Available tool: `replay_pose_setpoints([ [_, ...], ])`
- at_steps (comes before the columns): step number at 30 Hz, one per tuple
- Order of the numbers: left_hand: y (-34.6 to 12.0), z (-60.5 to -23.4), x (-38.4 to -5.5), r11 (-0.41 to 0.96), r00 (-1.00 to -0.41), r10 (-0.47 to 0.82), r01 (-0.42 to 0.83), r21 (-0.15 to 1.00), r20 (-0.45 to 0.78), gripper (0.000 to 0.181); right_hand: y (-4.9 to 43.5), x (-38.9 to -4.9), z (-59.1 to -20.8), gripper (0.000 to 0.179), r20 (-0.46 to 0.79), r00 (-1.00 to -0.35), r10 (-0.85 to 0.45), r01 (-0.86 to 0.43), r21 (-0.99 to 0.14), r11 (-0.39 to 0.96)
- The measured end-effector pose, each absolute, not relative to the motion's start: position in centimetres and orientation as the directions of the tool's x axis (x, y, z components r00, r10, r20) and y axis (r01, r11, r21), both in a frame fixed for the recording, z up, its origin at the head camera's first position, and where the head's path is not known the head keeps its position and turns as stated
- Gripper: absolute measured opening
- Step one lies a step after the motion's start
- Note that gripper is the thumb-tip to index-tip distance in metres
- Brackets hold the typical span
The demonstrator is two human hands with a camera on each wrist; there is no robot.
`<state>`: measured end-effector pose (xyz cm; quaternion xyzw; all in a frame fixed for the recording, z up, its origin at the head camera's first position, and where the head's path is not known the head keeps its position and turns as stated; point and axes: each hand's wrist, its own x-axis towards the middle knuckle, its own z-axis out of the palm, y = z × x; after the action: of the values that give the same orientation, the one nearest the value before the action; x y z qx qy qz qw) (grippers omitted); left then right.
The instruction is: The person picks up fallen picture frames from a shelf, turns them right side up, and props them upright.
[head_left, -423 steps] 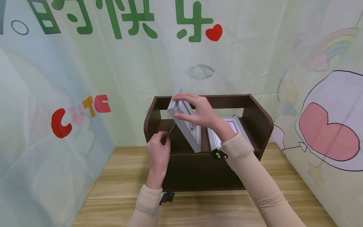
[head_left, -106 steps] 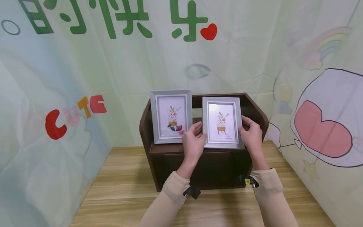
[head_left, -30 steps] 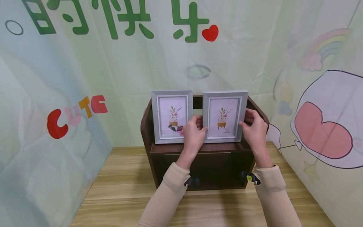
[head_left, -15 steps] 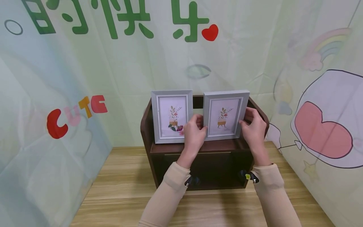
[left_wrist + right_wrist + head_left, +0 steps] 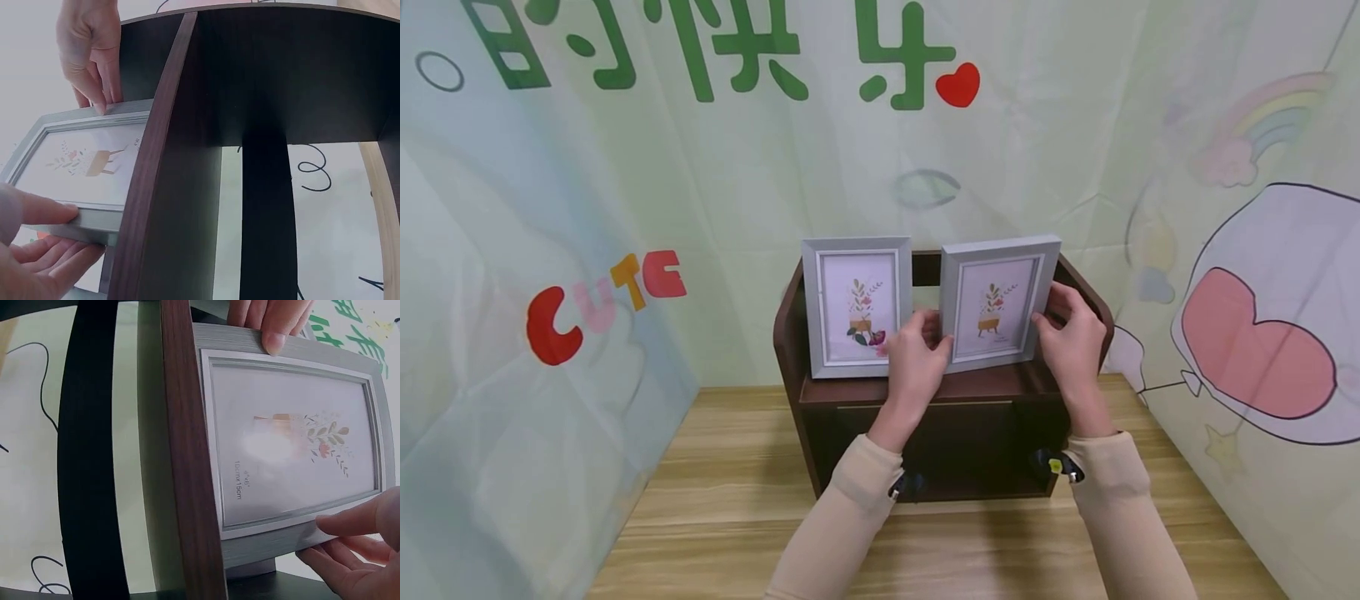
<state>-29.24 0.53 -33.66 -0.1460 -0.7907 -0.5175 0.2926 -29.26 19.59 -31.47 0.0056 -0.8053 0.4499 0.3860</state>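
Note:
Two grey picture frames with flower prints stand on top of a dark brown shelf unit. The left frame stands alone, upright. The right frame is held at both sides. My left hand grips its lower left edge, thumb in front and fingers behind. My right hand grips its right edge. In the left wrist view my left hand pinches the right frame, with the right hand on the far edge. The right wrist view shows the same frame against the shelf edge.
The shelf unit stands on a wooden table against a printed fabric backdrop that wraps around left, back and right. A lower open compartment of the shelf faces me.
The right frame has slid a little further back on the shelf top and turned slightly, both hands still on it. Much earlier, the left frame was being stood up.

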Motion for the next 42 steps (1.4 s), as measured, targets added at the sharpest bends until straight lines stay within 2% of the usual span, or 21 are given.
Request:
replay_pose_setpoints([
  [9, 0.8, -33.9, -28.6, 0.420, -0.776, -0.083, 0.541, 0.728, 0.625, 0.027, 19.8, -29.0, -31.0, 0.042, 0.644, -0.691, 0.328, -0.418, -0.727, 0.545],
  [22, 1.4, -34.8, -28.1, 0.433, -0.702, -0.112, 0.603, 0.670, 0.704, 0.026, 19.9, -28.2, -29.6, 0.043, 0.638, -0.696, 0.328, -0.483, -0.755, 0.444],
  [31, 1.8, -35.1, -27.7, 0.431, -0.675, -0.125, 0.623, 0.653, 0.727, 0.027, 18.7, -26.6, -27.2, 0.042, 0.679, -0.674, 0.291, -0.534, -0.720, 0.443],
  [42, 2.3, -35.4, -27.4, 0.422, -0.652, -0.147, 0.639, 0.643, 0.744, 0.027, 19.1, -28.2, -27.1, 0.045, 0.739, -0.645, 0.197, -0.621, -0.656, 0.428],
])
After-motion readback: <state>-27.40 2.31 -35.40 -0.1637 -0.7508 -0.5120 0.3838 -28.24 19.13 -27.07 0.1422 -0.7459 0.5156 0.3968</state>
